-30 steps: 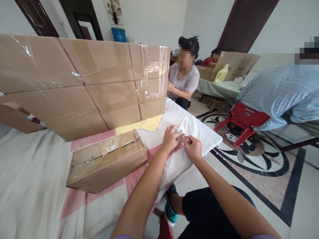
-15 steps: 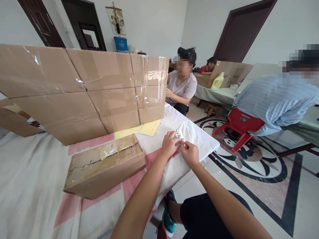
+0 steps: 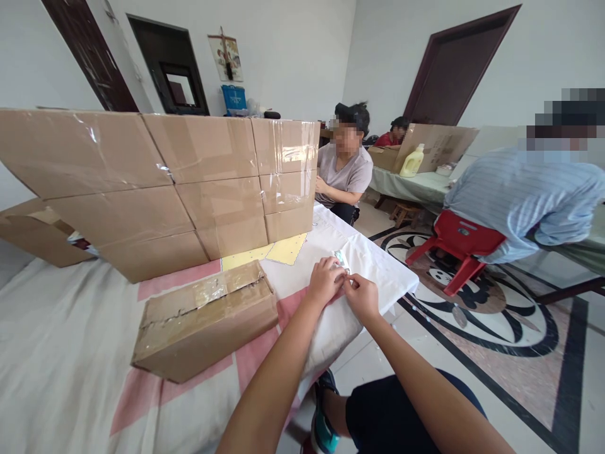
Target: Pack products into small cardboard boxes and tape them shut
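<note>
Near the edge of the cloth-covered table [image 3: 382, 268], both of my hands are at a small white and pale-green packet [image 3: 341, 258]. My left hand [image 3: 325, 281] is closed on it, fingers bent over its near side. My right hand [image 3: 362, 296] pinches close by, thumb and forefinger together at the packet's near end. What lies between those right fingertips is too small to make out. The packet's lower part is hidden behind my fingers. To the left of my forearm lies a taped cardboard box [image 3: 208, 328].
Stacked taped cartons [image 3: 212, 170] form a wall at the table's back left. Beyond them sits a person in a light top [image 3: 347, 170]. At right, another person in a striped shirt [image 3: 515, 195] sits on a red plastic chair [image 3: 466, 234]. A yellow bottle [image 3: 412, 161] stands on a far table.
The view has tilted slightly, so the room appears a little lower and shifted. Both hands stay at the packet with only slight finger movement.
</note>
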A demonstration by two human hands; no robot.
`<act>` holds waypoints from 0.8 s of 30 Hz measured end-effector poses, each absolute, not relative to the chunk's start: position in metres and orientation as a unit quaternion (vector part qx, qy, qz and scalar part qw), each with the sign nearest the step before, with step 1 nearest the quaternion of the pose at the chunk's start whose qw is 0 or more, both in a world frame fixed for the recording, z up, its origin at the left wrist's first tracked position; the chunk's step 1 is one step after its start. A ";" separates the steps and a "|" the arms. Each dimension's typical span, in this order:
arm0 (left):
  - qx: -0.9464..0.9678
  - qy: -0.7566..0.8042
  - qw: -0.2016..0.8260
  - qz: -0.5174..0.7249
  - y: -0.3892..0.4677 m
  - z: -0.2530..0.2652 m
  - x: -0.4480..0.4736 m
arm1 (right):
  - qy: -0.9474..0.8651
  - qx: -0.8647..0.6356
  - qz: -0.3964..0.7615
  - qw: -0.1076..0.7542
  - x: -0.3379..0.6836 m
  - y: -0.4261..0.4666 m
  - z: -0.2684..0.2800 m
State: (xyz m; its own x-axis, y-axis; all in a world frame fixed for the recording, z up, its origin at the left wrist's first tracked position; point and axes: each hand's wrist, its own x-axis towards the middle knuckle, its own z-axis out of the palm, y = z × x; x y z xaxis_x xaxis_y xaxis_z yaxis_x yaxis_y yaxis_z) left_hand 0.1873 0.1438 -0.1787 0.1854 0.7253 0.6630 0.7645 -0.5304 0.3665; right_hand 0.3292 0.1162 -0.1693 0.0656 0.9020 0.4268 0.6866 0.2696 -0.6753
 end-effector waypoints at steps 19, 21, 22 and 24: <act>-0.775 -0.489 0.065 -0.394 0.140 -0.177 0.188 | -0.666 -0.591 0.140 0.434 0.330 0.116 -0.169; -0.776 -0.491 0.064 -0.390 0.139 -0.175 0.188 | -0.665 -0.592 0.143 0.433 0.330 0.116 -0.168; -0.777 -0.492 0.063 -0.387 0.139 -0.174 0.189 | -0.664 -0.592 0.143 0.432 0.330 0.115 -0.168; -0.778 -0.495 0.061 -0.383 0.138 -0.173 0.189 | -0.664 -0.592 0.143 0.433 0.329 0.116 -0.168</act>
